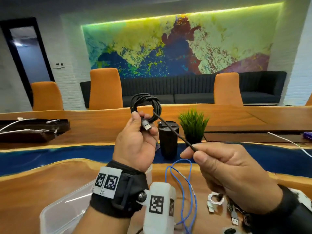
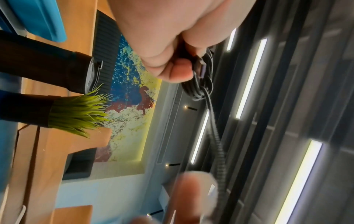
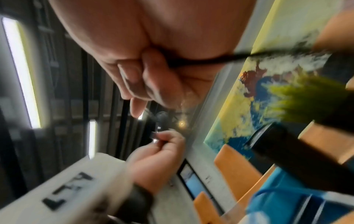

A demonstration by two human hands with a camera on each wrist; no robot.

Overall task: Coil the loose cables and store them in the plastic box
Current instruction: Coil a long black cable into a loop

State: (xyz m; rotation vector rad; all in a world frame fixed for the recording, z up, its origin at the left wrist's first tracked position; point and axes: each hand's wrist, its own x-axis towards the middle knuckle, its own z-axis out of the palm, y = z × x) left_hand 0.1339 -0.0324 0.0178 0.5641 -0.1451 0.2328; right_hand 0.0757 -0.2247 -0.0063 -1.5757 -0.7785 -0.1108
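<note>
Your left hand (image 1: 135,142) grips the coiled black braided cable (image 1: 145,105) above the desk (image 1: 50,183), its tail pinched by your right hand (image 1: 224,173) at 4 o'clock. The clear plastic box (image 1: 67,208), cut off at 7 o'clock, shows only from the head. Both wrist views blur the far hand.

— What's he got on his arms?

— A broad black strap round the left wrist (image 1: 118,196), with a white patch bearing two black-and-white square code markers and a metal stud by a buckle. A white block (image 1: 159,206) fixed beside it carries another such marker.

— And the right?

— A dark band at the right wrist (image 1: 290,200); both hands bare.
</note>
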